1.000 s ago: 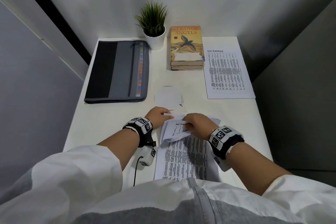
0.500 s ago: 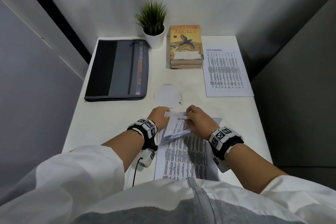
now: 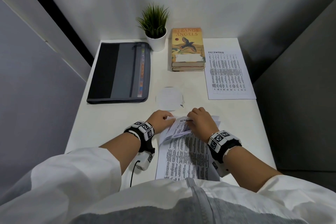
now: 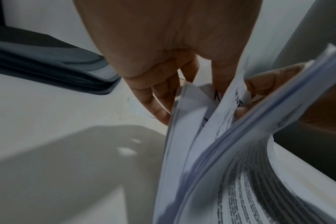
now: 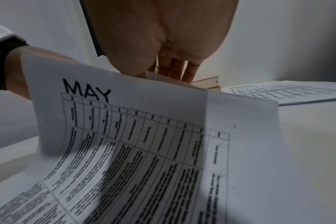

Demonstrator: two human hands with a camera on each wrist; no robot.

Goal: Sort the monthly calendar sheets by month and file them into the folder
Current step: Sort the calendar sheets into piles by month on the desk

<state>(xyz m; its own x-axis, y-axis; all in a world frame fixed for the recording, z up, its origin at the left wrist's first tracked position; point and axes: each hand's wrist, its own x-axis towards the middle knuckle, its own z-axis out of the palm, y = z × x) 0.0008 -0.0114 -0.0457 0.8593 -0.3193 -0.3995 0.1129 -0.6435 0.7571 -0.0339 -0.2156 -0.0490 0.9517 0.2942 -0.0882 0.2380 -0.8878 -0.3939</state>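
Change: both hands have crept toward the far edge of the stack, lifting more top corners.
Fingers: left hand (image 3: pixel 160 120) pinches raised sheet corners; right hand (image 3: pixel 201 123) curls on the November sheet (image 3: pixel 181 127).
Stack (image 3: pixel 183 158): near desk edge, unsorted.
December sheet (image 3: pixel 228 74): far right, flat.
Folder (image 3: pixel 118 72): far left, closed.
Meaning: November likely pulled next.

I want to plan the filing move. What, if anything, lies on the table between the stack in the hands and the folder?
Nothing visible does. The stack sits at the near edge, held by the left hand and right hand; bare table runs up to the folder, which looks shut. A round paper lies beside that path.
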